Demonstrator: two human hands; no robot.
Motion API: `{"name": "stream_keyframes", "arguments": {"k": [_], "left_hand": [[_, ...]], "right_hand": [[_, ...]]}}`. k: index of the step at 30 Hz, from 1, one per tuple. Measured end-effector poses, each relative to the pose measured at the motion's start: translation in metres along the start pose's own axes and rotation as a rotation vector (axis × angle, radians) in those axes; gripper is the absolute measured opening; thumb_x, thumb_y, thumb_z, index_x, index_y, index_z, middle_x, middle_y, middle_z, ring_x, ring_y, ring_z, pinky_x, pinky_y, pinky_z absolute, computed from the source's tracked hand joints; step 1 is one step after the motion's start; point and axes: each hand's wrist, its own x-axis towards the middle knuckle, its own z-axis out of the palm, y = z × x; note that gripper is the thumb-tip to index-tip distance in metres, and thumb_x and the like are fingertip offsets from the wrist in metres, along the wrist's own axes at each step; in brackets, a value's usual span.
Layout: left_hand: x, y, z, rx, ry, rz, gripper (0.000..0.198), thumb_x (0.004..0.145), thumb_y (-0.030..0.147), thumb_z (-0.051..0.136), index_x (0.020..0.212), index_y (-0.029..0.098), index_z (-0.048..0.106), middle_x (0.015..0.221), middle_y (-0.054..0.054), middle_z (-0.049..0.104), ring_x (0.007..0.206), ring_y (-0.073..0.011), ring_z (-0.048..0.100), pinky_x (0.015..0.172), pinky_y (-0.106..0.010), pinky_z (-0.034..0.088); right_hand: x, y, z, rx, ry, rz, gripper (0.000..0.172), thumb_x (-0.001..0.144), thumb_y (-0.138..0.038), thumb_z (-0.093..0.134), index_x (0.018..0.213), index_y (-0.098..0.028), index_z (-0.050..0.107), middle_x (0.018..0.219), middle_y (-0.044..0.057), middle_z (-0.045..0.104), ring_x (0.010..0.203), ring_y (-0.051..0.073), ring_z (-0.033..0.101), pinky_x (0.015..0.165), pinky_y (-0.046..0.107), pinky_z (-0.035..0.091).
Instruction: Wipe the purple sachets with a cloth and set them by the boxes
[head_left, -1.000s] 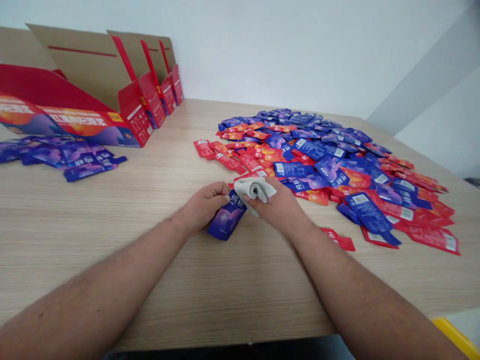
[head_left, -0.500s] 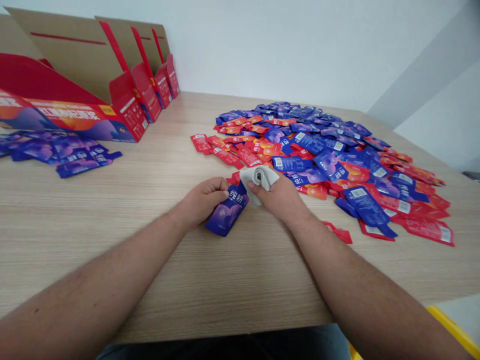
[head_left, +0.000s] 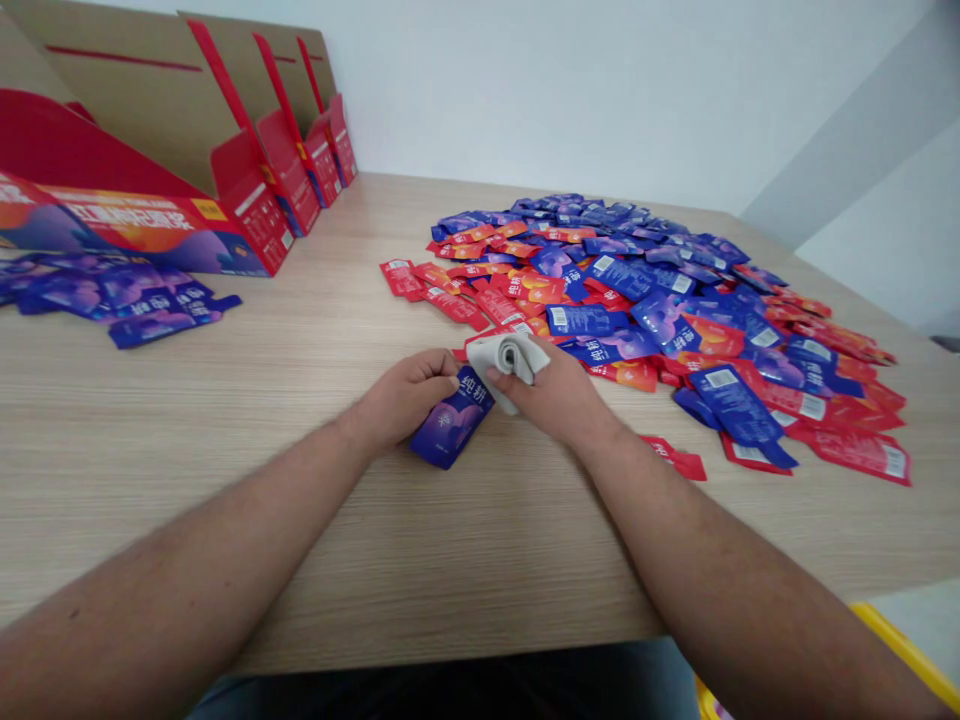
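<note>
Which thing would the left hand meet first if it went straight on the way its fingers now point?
Probably the grey cloth held in the right hand, just ahead of the left hand; depth is hard to judge from this view.

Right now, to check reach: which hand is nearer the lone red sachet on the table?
Right. The right hand is beside the lone red sachet, to its left; the left hand is farther left, beyond the right hand.

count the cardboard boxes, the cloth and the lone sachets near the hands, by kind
red cardboard display boxes: 4
grey cloth: 1
blue sachet: 1
stray red sachet: 1
total: 7
</note>
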Motion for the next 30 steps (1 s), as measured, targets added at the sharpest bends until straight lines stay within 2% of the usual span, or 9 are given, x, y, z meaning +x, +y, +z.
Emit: {"name": "stream_keyframes", "arguments": {"k": [3, 7, 11, 15, 20, 25, 28, 30], "left_hand": [[0.0002, -0.0011, 0.0001, -0.007, 0.001, -0.009, 0.015, 0.075, 0.027, 0.064, 0.072, 0.020, 0.052, 0.061, 0.005, 0.050, 0.051, -0.0083, 0.040, 0.050, -0.021, 0.030], [0.0002, -0.0010, 0.0009, 0.006, 0.009, -0.001, 0.016, 0.074, 0.025, 0.065, 0.069, 0.019, 0.051, 0.061, 0.004, 0.049, 0.052, -0.0081, 0.039, 0.050, -0.021, 0.029], [-0.0001, 0.0003, 0.0013, -0.008, 0.043, -0.023, 0.013, 0.075, 0.025, 0.064, 0.071, 0.020, 0.052, 0.059, 0.005, 0.048, 0.050, -0.0082, 0.038, 0.050, -0.021, 0.029], [0.0003, 0.0002, 0.0012, 0.004, 0.035, -0.011, 0.010, 0.073, 0.022, 0.065, 0.070, 0.019, 0.056, 0.062, 0.003, 0.053, 0.052, -0.0085, 0.041, 0.051, -0.021, 0.032], [0.0010, -0.0001, 0.0031, -0.033, 0.070, -0.048, 0.011, 0.075, 0.024, 0.066, 0.073, 0.019, 0.056, 0.060, 0.004, 0.053, 0.050, -0.0082, 0.042, 0.050, -0.021, 0.032], [0.0034, -0.0006, 0.0039, -0.096, 0.066, -0.059, 0.016, 0.071, 0.023, 0.072, 0.072, 0.018, 0.057, 0.066, 0.002, 0.058, 0.056, -0.0094, 0.049, 0.055, -0.022, 0.038], [0.0040, -0.0010, 0.0038, -0.108, 0.075, -0.064, 0.015, 0.074, 0.023, 0.069, 0.072, 0.018, 0.055, 0.059, 0.004, 0.051, 0.050, -0.0076, 0.042, 0.050, -0.021, 0.031], [0.0040, -0.0007, 0.0043, -0.128, 0.086, -0.064, 0.016, 0.073, 0.022, 0.069, 0.073, 0.018, 0.054, 0.059, 0.004, 0.051, 0.050, -0.0074, 0.042, 0.050, -0.021, 0.031]], "right_hand": [[-0.0003, -0.0009, 0.0009, -0.011, 0.023, 0.035, 0.031, 0.090, -0.038, 0.066, 0.116, -0.021, 0.071, 0.107, 0.008, 0.076, 0.095, 0.024, 0.069, 0.082, 0.036, 0.052], [-0.0005, -0.0014, 0.0017, -0.003, -0.030, -0.001, 0.032, 0.089, -0.040, 0.068, 0.115, -0.021, 0.071, 0.105, 0.008, 0.076, 0.095, 0.024, 0.069, 0.080, 0.035, 0.052], [-0.0005, -0.0011, 0.0005, 0.001, 0.010, 0.026, 0.032, 0.091, -0.037, 0.065, 0.119, -0.022, 0.070, 0.109, 0.008, 0.075, 0.097, 0.023, 0.069, 0.083, 0.036, 0.052], [-0.0010, -0.0010, 0.0003, 0.012, -0.037, -0.001, 0.029, 0.087, -0.040, 0.070, 0.109, -0.022, 0.072, 0.100, 0.006, 0.076, 0.090, 0.022, 0.069, 0.078, 0.034, 0.052], [-0.0016, -0.0023, 0.0014, -0.054, 0.010, 0.017, 0.031, 0.091, -0.037, 0.065, 0.119, -0.023, 0.070, 0.109, 0.007, 0.075, 0.097, 0.023, 0.069, 0.082, 0.035, 0.052], [-0.0062, -0.0082, 0.0038, -0.022, -0.095, -0.050, 0.027, 0.087, -0.040, 0.070, 0.107, -0.022, 0.071, 0.099, 0.006, 0.075, 0.092, 0.023, 0.069, 0.079, 0.035, 0.052], [-0.0058, -0.0071, 0.0041, -0.037, -0.019, -0.005, 0.028, 0.089, -0.037, 0.068, 0.113, -0.023, 0.070, 0.107, 0.006, 0.075, 0.094, 0.023, 0.069, 0.081, 0.035, 0.051], [-0.0068, -0.0085, 0.0047, -0.042, -0.020, -0.020, 0.026, 0.089, -0.037, 0.068, 0.111, -0.023, 0.070, 0.104, 0.006, 0.075, 0.092, 0.022, 0.068, 0.080, 0.035, 0.051]]}}
